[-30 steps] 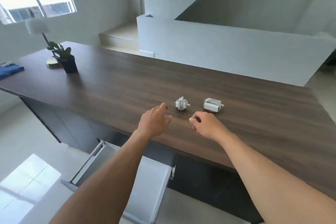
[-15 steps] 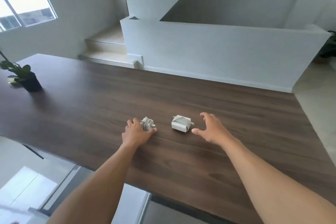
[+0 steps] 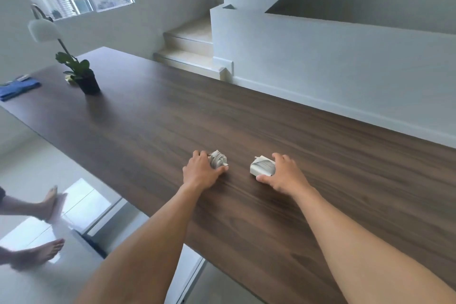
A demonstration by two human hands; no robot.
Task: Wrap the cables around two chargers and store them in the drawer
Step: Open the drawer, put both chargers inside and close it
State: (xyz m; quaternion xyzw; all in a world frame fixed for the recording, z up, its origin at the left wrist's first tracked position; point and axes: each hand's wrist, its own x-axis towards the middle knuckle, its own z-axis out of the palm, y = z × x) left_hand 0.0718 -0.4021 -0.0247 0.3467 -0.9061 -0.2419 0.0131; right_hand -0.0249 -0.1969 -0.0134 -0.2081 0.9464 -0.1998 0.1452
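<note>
Both cables look wrapped, so we judge that only the storing is left. Our left hand [image 3: 201, 173] curls around the smaller charger [image 3: 217, 159] on the wooden countertop [image 3: 172, 118]. Near it, the square charger [image 3: 262, 168] sits clasped between our right hand's [image 3: 283, 175] thumb and fingers. Neither looks lifted.

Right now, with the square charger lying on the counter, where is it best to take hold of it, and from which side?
Pinch the square charger across its near and far faces, coming from its right, as the right hand does: thumb near, fingers far. The cable is wound round the body, so this grip probably pins the wraps, and the plug end points left.
</note>
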